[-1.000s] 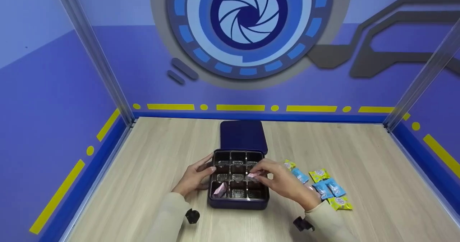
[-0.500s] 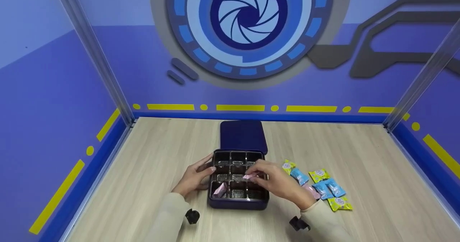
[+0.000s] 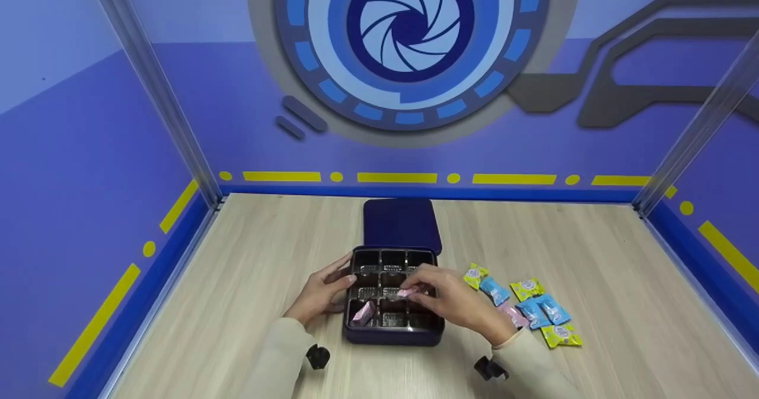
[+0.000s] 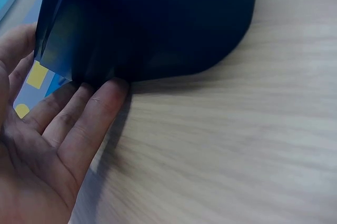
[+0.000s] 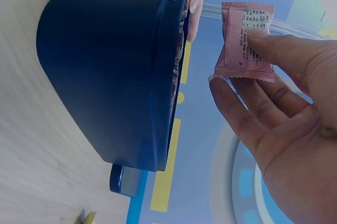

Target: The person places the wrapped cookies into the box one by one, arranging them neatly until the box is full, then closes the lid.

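Observation:
A dark blue tin box point(image 3: 392, 337) with a divided plastic insert stands on the table. My left hand point(image 3: 320, 290) holds its left side, thumb at the rim; the left wrist view shows the fingers point(image 4: 87, 129) against the outer wall. Above the box's middle row, my right hand point(image 3: 456, 300) pinches a small pink wrapped candy point(image 3: 409, 292). Seen in the right wrist view, that candy point(image 5: 245, 45) has printing and crimped ends, with the thumb on its face and fingertips behind. Another pink candy point(image 3: 364, 313) leans in the front left compartment.
Behind the box lies its dark blue lid point(image 3: 401, 224). To the right are loose wrapped candies: yellow point(image 3: 560, 335), blue point(image 3: 554, 309) and pink point(image 3: 513, 315). Blue panels point(image 3: 142, 168) wall in the table point(image 3: 267, 239) at the back and sides.
My right hand has shifted slightly left over the box with the pink candy, uncovering more of the loose candies on the right. The left hand and the box have stayed put.

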Available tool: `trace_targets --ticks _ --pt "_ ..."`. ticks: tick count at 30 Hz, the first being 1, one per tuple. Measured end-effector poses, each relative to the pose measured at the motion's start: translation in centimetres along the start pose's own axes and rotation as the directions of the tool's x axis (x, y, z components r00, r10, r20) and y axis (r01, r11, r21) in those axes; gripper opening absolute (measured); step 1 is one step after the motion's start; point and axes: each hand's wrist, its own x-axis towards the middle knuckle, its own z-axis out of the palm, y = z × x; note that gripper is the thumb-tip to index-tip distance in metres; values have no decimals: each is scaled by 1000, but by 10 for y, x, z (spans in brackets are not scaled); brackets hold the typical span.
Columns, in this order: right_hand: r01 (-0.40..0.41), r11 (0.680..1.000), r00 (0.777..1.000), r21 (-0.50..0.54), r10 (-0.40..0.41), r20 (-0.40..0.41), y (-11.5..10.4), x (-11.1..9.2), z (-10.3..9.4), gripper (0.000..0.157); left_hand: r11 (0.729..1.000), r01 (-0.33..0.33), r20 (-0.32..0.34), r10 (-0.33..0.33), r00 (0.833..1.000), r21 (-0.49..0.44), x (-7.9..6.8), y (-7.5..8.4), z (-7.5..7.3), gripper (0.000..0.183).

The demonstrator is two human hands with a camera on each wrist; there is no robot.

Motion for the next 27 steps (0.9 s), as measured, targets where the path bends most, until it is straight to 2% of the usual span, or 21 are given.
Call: trace_targets --ticks 11,15,19,27 --pt "-5 1000 1000 10 5 12 -3 4 4 17 1000 10 -17 -9 1000 11 0 0 0 67" --pt "1 1000 1000 -4 -1 22 -4 5 5 16 1000 9 -5 -9 1000 8 -1 2 1 67" --pt "18 1000 999 -16 -17 45 -4 7 5 17 1000 10 13 -10 1000 1 -2 3 0 67" --pt "22 1000 993 -22 -20 119 -6 11 5 18 1000 16 -6 -16 1000 6 -1 2 0 66"
